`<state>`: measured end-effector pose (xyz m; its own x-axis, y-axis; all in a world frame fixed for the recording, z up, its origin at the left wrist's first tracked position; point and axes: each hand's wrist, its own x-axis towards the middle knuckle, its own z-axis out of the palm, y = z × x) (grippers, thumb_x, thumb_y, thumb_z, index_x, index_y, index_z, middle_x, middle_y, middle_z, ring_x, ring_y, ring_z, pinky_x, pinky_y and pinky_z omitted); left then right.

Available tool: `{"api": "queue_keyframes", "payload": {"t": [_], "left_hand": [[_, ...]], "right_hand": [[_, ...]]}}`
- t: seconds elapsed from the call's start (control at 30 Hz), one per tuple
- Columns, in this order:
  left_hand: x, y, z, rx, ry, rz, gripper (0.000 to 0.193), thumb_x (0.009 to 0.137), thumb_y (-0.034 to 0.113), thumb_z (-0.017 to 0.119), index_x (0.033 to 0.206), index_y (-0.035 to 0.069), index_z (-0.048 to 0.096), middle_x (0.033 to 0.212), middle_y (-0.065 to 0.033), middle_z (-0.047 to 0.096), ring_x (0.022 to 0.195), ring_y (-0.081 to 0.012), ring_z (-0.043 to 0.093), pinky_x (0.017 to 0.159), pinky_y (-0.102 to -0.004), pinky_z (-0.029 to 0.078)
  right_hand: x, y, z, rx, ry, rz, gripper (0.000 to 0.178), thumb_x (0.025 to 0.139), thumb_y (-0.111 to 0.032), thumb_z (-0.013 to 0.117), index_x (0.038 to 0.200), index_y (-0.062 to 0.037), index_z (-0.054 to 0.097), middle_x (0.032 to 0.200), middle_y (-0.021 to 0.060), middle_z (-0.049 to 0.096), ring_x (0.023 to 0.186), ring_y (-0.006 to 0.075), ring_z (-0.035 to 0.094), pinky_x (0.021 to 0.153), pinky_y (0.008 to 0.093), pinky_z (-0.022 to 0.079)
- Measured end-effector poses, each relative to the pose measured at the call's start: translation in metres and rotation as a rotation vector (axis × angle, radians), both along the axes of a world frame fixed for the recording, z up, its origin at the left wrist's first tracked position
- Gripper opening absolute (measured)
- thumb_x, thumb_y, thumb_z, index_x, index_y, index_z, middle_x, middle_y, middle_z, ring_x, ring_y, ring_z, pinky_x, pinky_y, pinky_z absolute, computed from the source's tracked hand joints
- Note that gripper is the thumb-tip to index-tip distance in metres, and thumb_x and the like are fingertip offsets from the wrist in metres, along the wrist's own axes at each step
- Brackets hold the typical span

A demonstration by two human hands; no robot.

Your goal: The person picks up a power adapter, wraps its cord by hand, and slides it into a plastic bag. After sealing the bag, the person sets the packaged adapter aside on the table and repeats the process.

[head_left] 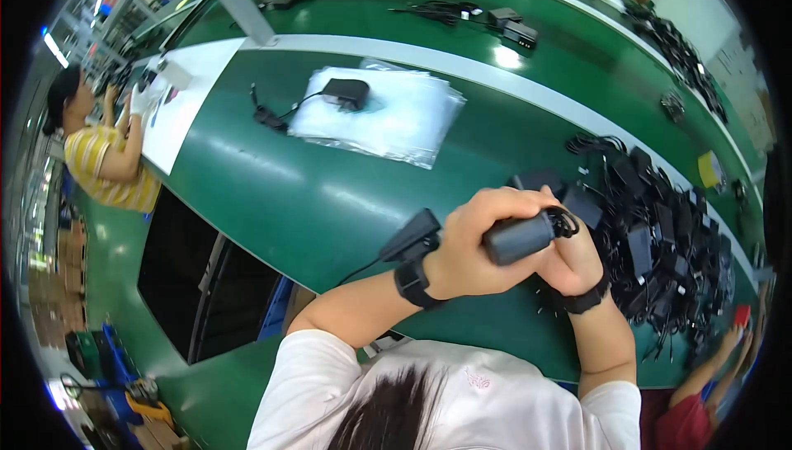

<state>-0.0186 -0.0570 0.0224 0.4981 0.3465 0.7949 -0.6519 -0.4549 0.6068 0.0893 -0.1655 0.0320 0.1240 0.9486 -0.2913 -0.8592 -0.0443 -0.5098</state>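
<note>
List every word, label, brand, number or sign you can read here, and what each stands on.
None can be read.
Pink mark on the white shirt: too small to read.
Held dark adapter: no legible print.
Adapter pile: any print too small or blurred.

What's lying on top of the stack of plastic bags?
A black adapter lies on the stack, its cable trailing off the left side onto the green table. The bag surface directly beneath the adapter is covered.
</note>
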Motion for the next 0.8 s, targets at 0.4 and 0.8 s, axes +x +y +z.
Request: {"api": "queue_keyframes", "payload": {"t": [0.4,0.8], "left_hand": [[-0.001,-0.013,-0.005,-0.224,0.146,-0.032,0.051,0.065,0.0,0.073,0.105,0.004,0.041,0.099,-0.0102,0.059,0.089,-0.0132,0.057,0.084,-0.0286,0.044],[0.0,-0.004,0.0,-0.632,0.277,-0.16,0.049,0.07,0.0,0.069,0.107,0.006,0.037,0.1,-0.0083,0.054,0.09,-0.0113,0.054,0.078,-0.0261,0.046]], "right_hand": [[-0.008,0.002,-0.009,-0.085,-0.116,-0.274,0.045,0.085,-0.002,0.046,0.127,0.0008,0.032,0.113,0.0132,0.053,0.099,0.0192,0.055,0.087,0.0288,0.044],[-0.005,-0.004,-0.02,-0.022,-0.401,-0.392,0.035,0.085,-0.004,0.038,0.117,0.0056,0.049,0.11,0.0116,0.056,0.098,0.0165,0.055,0.086,0.0275,0.043]]}}
